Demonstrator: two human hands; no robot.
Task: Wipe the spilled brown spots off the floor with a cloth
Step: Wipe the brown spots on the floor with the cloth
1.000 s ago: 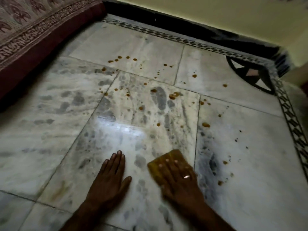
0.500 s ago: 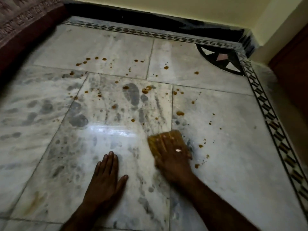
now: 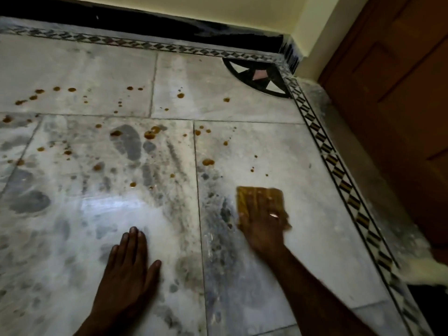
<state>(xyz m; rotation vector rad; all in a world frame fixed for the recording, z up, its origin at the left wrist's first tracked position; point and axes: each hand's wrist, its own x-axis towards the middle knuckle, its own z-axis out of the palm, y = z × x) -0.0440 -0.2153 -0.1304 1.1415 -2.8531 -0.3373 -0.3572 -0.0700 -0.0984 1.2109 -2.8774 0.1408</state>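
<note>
the right hand (image 3: 263, 225) presses a yellow cloth (image 3: 259, 200) flat on the marble floor (image 3: 303, 190), fingers straight; the left hand (image 3: 127, 270) rests flat, released; brown spots (image 3: 208, 162) lie beyond.

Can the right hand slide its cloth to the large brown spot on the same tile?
Probably yes: only bare floor lies between the cloth under the right hand and the spot.

You are in a home's room: marble-tiled floor (image 3: 254, 112) with an inlaid patterned border (image 3: 339, 177), black skirting (image 3: 145, 23) under a yellow wall (image 3: 218, 7), a panelled wooden door (image 3: 400, 117).
</note>
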